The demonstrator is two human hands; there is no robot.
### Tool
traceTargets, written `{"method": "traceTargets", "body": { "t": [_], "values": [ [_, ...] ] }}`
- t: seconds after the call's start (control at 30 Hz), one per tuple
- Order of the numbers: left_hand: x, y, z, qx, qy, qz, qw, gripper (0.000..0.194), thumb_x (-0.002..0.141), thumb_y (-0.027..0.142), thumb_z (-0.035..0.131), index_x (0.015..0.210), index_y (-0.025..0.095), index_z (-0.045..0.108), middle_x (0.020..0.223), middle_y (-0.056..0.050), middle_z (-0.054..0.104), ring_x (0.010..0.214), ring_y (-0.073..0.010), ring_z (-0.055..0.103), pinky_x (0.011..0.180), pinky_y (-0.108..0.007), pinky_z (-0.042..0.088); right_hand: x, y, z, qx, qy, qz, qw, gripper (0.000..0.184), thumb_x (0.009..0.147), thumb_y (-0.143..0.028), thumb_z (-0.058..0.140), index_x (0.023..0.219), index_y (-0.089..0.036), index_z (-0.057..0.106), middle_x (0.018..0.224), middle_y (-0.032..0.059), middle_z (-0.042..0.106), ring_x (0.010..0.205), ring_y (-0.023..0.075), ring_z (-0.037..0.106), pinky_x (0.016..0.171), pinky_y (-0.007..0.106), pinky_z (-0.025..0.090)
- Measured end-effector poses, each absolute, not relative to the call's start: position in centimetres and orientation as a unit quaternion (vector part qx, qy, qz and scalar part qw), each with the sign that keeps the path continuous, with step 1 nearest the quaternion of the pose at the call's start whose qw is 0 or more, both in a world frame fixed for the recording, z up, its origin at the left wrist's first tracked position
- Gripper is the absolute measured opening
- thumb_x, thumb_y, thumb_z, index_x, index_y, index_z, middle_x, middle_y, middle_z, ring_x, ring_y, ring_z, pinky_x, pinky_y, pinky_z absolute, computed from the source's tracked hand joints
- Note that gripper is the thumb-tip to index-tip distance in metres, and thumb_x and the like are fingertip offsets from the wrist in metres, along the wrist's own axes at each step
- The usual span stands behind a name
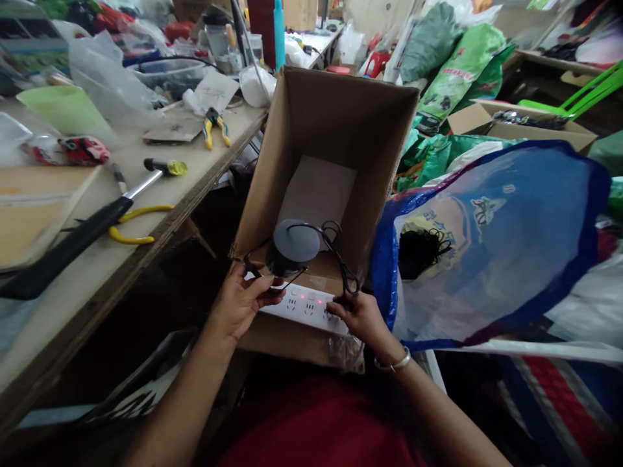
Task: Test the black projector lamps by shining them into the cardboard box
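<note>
**Your Two Grips Are Busy by the White Power Strip**

Your left grip has its thumb and fingers pinched on a thin black piece. Your right grip is pinched on the end of a black cord, right at the white power strip. Your fingers hide that end, so you can't tell if it is all the way in. The strip sits between your two grips, with little red lights on. Just ahead of them is the round thing with a gray top, at the near side of a big cardboard box. Right of your right grip is a blue-edged bag with a black bundle inside. Left of your left grip, a hammer lies on the counter.
</note>
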State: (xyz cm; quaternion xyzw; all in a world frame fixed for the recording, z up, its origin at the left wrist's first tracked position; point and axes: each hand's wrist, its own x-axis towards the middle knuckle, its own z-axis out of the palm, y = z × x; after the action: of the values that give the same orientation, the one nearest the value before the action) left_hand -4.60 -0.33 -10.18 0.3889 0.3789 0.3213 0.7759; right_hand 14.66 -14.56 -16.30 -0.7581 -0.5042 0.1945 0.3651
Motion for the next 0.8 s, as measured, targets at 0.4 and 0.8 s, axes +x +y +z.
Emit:
{"method": "traceTargets", "body": {
  "t": [0.4, 0.8],
  "values": [
    [-4.1, 0.0, -12.5, 0.366, 0.336, 0.340, 0.798, 0.046, 0.061, 0.015, 0.080, 0.099, 0.022, 0.053, 0.080, 0.002, 0.070, 0.070, -0.0181, 0.069, 0.059, -0.028, 0.058, 11.9, -16.1, -17.8, -0.738, -0.557, 0.132, 0.357, 0.012, 0.086, -0.025, 0.054, 0.076, -0.019, 0.060, 0.076, 0.0060, 0.063, 0.065, 0.0174, 0.060, 0.059, 0.026, 0.047],
    [-0.9, 1.3, -13.6, 0.387, 0.224, 0.356, 0.821, 0.062, 0.045, 0.030, 0.090, 0.102, 0.028, 0.067, 0.093, -0.001, 0.072, 0.096, -0.0261, 0.065, 0.084, -0.036, 0.054, 12.0, -16.4, -19.4, -0.733, -0.528, 0.167, 0.395, 0.009, 0.080, -0.012, 0.058, 0.079, -0.019, 0.063, 0.079, 0.0040, 0.059, 0.073, 0.0176, 0.059, 0.068, 0.024, 0.046]
  ]
}}
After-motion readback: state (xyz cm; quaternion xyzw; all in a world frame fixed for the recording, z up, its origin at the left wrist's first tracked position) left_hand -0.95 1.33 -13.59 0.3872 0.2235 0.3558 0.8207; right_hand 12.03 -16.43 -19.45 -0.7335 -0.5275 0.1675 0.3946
